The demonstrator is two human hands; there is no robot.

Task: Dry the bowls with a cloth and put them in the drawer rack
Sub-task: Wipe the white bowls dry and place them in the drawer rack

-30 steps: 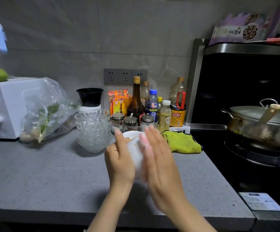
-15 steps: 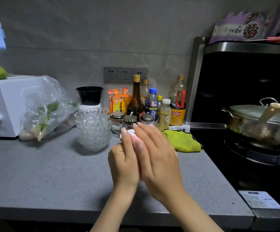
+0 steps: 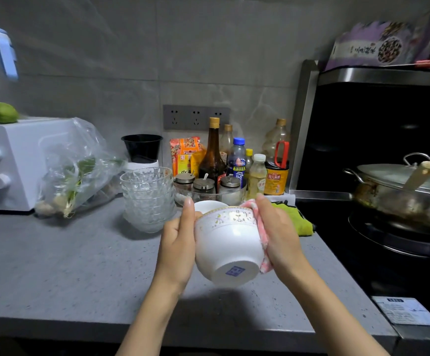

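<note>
Far left of the left grip [image 3: 178,242], a white appliance [image 3: 16,163] with two knobs stands on the grey surface [image 3: 54,265], a clear plastic bag of greens [image 3: 75,170] just beside it. Beyond the right grip [image 3: 278,232] a brown bottle [image 3: 212,155] rises among sauce bottles [image 3: 275,176], lidded spice jars [image 3: 203,185] in front. Further right, a lidded steel pot [image 3: 401,191] sits on the stove [image 3: 388,242].

One wide-angle view, worn on the head, looks forward and down over the grey desk [image 3: 54,265] toward the tiled wall [image 3: 106,60] (its lines bow at the edges). Left hand [image 3: 179,242], right hand [image 3: 280,232], bowl [image 3: 226,242] and cloth [image 3: 265,263] sit close to the lens, lower centre.
</note>
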